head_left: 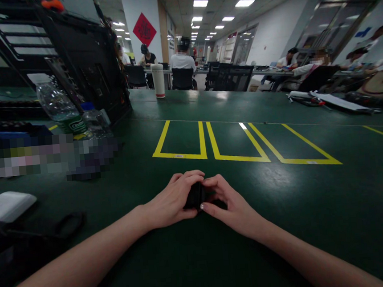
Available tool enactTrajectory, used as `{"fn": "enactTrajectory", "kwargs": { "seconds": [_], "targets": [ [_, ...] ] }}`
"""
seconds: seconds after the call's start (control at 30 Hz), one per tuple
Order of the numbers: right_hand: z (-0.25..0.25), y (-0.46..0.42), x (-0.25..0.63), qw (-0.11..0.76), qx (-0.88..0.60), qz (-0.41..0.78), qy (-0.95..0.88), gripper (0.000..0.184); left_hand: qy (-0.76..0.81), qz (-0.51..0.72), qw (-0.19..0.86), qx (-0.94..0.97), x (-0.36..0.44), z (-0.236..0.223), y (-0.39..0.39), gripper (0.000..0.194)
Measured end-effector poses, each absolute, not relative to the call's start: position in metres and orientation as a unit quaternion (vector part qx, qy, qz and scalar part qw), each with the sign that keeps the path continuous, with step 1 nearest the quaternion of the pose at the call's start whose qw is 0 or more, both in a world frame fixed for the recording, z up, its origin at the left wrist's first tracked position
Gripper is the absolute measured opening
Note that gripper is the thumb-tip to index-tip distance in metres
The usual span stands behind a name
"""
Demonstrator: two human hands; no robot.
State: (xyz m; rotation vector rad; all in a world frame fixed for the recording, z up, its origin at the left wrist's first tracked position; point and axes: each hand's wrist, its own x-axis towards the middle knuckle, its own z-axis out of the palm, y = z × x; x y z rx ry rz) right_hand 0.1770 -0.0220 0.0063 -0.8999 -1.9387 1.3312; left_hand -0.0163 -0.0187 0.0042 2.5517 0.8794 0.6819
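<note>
A small black object rests low over the green table, mostly covered by my fingers, so its kind cannot be made out. My left hand is wrapped round its left side, thumb at the near edge and fingers over the far edge. From the right, my right hand pinches the same object, with the thumb at its near right edge and the fingertips at its far right. Both hands are closed on it and almost meet.
Yellow tape outlines mark the green table ahead. Plastic bottles, a white box-like thing and dark cables lie left. A white cup stands at the far edge. People sit beyond.
</note>
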Motion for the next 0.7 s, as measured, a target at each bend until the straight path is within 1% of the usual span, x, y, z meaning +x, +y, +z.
{"fn": "enactTrajectory", "kwargs": {
  "seconds": [0.17, 0.33, 0.47, 0.57, 0.7],
  "targets": [
    [0.0058, -0.0214, 0.1746, 0.315, -0.345, 0.548, -0.694, 0.013, 0.317, 0.245, 0.182, 0.898, -0.0148, 0.0036, -0.0178, 0.060],
    [0.0076, -0.0215, 0.1738, 0.301, -0.382, 0.544, -0.684, 0.019, 0.315, 0.247, 0.181, 0.898, -0.0149, 0.0040, -0.0183, 0.059],
    [0.0074, -0.0225, 0.1757, 0.302, -0.357, 0.514, -0.720, 0.018, 0.311, 0.247, 0.176, 0.901, -0.0156, 0.0039, -0.0187, 0.059],
    [0.0059, -0.0234, 0.1764, 0.320, -0.338, 0.481, -0.743, 0.023, 0.309, 0.252, 0.171, 0.901, -0.0154, 0.0022, -0.0184, 0.060],
    [0.0043, -0.0227, 0.1749, 0.319, -0.334, 0.538, -0.705, 0.015, 0.311, 0.249, 0.167, 0.902, -0.0150, 0.0006, -0.0180, 0.060]
  ]
}}
